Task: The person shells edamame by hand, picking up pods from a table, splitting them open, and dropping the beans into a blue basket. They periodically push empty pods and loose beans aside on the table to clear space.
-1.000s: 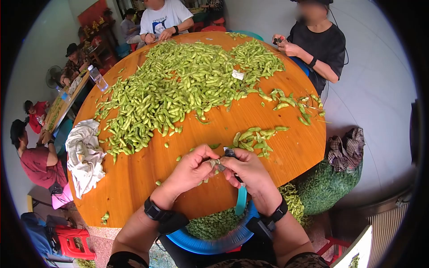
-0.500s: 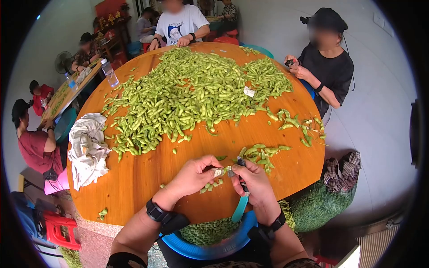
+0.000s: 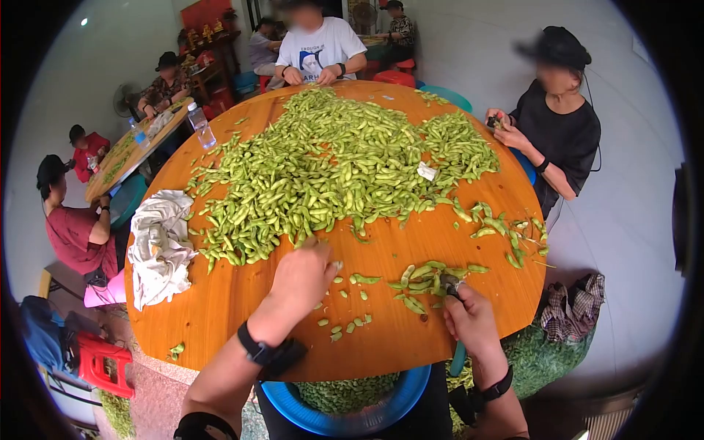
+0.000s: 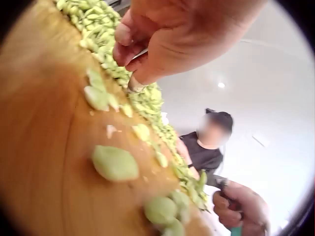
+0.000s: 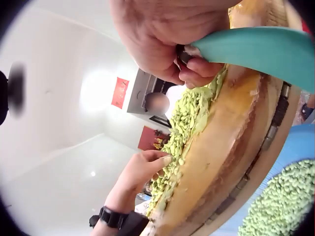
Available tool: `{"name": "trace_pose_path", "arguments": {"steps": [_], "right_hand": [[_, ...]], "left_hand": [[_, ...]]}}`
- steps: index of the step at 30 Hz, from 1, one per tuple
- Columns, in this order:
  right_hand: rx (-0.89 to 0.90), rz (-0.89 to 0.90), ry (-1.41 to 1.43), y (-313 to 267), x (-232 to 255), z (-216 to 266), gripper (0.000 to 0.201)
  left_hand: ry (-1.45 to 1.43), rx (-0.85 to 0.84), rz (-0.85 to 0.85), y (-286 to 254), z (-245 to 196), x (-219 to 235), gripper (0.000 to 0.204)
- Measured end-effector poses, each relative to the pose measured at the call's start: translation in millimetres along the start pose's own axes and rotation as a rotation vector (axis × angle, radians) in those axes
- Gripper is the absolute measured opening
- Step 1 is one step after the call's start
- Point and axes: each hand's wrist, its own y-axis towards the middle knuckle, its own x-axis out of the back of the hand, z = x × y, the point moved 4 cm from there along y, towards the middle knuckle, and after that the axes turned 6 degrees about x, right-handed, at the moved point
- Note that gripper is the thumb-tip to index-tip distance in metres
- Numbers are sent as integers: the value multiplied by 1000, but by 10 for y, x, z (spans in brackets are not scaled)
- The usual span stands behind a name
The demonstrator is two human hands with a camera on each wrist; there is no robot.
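The big heap of green pods [image 3: 315, 169] lies on the round table [image 3: 220, 308]. The left hand [image 3: 302, 275] is at its near edge, fingers bent; I can't tell if they pinch one. The right hand [image 3: 473, 317] grips the blue-green tool [image 3: 458, 359].

Bench [image 3: 249, 323]: orange-brown, wood-grained. Pods [image 3: 315, 165]: yellow-green. Shelled beans [image 3: 337, 396]: green. Basin [image 3: 292, 416]: blue. Tool handle [image 5: 261, 49]: teal. Crumpled cloth [image 3: 158, 246]: white. Draped cloth [image 3: 568, 312]: checked, dark and pale. Stool [image 3: 103, 367]: red.
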Motion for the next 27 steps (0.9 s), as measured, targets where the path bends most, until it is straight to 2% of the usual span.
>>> {"name": "trace_pose_path", "arguments": {"steps": [1,3,4,5,7,9,11,12,13,15,16,20,22,23,25,27], "right_hand": [[1,5,6,-4,-15,-39,8],[257,6,-138,-14,-74,-13,6],[300,15,-161,-29,-99,31,8],[298,9,-158,-48,-101,104,8],[-17,131,-3,-75,-164,140,9],[-16,159,50,-26,-263,176,8],[6,228,51,13,-418,246,10],[-7,262,72,61,-507,187,12],[-10,255,72,100,-575,147,12],[-92,311,226,143,-722,94,14],[-89,315,288,144,-756,112,14],[-123,288,384,124,-839,74,14],[-121,261,381,119,-853,46,13],[-121,257,374,119,-863,34,13],[-119,233,369,117,-876,12,12],[-109,228,353,113,-882,13,12]], "left_hand": [[67,10,-73,103,52,-47,18],[122,5,-57,289,205,-243,18],[168,-1,-39,340,244,-293,19],[171,-7,-36,360,260,-295,19],[236,14,-39,372,299,-298,15],[289,5,-24,302,229,-274,16],[-246,-85,37,126,51,-240,20],[-471,-16,164,17,-103,-214,20],[-473,-20,170,-44,-148,-267,20],[-1056,155,341,-161,-153,-424,16],[-1096,109,335,-185,-151,-459,18],[-1057,39,279,-227,-146,-507,20],[-778,-33,254,-253,-193,-434,26],[-786,-36,255,-260,-194,-438,26],[-599,-244,100,-298,-245,-383,31],[-524,-270,57,-327,-290,-334,31]]}}
